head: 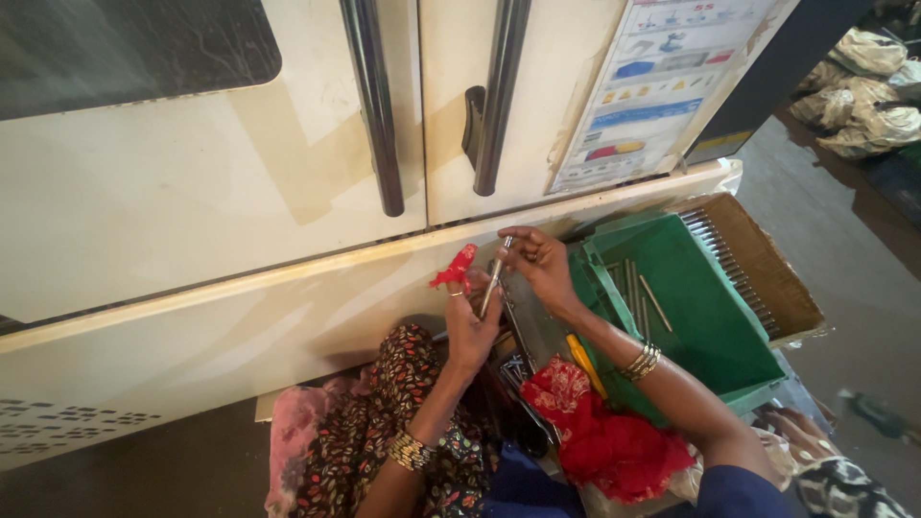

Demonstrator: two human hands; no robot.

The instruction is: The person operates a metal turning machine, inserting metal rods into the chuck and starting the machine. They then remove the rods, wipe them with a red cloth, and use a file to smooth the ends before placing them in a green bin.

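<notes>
My left hand and my right hand meet in front of a cream machine cabinet, both gripping a thin metal rod. The left hand holds its lower part, with a scrap of red cloth wrapped over one finger. Fingertips of the right hand pinch the rod's upper end. Both wrists wear bangles. A patterned garment covers my lap below the hands.
A green plastic bin holding several metal rods sits to the right, beside a cardboard box lined with more rods. A red cloth and a yellow-handled tool lie near my right forearm. Sacks rest on the floor far right.
</notes>
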